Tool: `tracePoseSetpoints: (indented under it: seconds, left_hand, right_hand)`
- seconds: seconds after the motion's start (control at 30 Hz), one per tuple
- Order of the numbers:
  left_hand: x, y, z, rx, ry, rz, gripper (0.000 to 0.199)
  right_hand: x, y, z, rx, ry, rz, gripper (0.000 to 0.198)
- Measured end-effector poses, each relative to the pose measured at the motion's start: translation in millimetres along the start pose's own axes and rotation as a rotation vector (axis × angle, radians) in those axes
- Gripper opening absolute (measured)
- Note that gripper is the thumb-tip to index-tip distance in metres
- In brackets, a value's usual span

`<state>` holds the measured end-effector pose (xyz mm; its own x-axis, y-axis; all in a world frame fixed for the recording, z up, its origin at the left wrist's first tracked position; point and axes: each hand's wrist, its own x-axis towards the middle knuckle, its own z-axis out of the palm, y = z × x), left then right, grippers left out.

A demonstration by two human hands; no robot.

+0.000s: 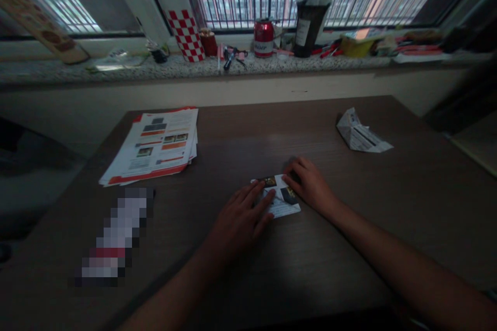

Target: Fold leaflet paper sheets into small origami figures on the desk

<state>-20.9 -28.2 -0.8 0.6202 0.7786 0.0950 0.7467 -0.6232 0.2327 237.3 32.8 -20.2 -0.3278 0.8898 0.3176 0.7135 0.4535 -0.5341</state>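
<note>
A small folded paper (286, 209), printed with pictures and text, lies on the brown table in front of me. My left hand (243, 212) rests on its left part with the fingers spread and stretched out, covering some of the print. At the upper right corner of the sheet is my right hand (308, 181), its fingers bent and closed on the paper's edge. Farther off, to the right, stands a folded paper shape (361, 134) with printed text and a raised point.
A stack of printed sheets (163, 145) with red edges lies at the back left of the table (248, 129). Nearer is a pixelated oblong thing (116, 232). The windowsill (248, 64) holds a red can (263, 39), a checkered bottle (184, 31) and a dark cup (309, 26).
</note>
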Motion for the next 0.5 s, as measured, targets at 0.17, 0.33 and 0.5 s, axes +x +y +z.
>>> tracePoseSetpoints:
  seconds: [0.17,0.33,0.5]
  left_hand:
    - [1.1,-1.3,-1.6,-0.016,0.007,0.013,0.053]
    - [0.1,-2.6,0.7,-0.025,0.028,0.023,0.054]
    - [0.2,-0.3,-1.3,-0.007,0.016,0.02,0.055]
  right_hand:
    - [0.5,-2.2,-4.4,-0.058,-0.037,-0.049,0.013]
    - [-4.6,-12.7,-20.7,-0.083,-0.102,-0.149,0.025]
    - [-29.2,-22.0,-34.0,-0.121,-0.26,-0.271,0.049]
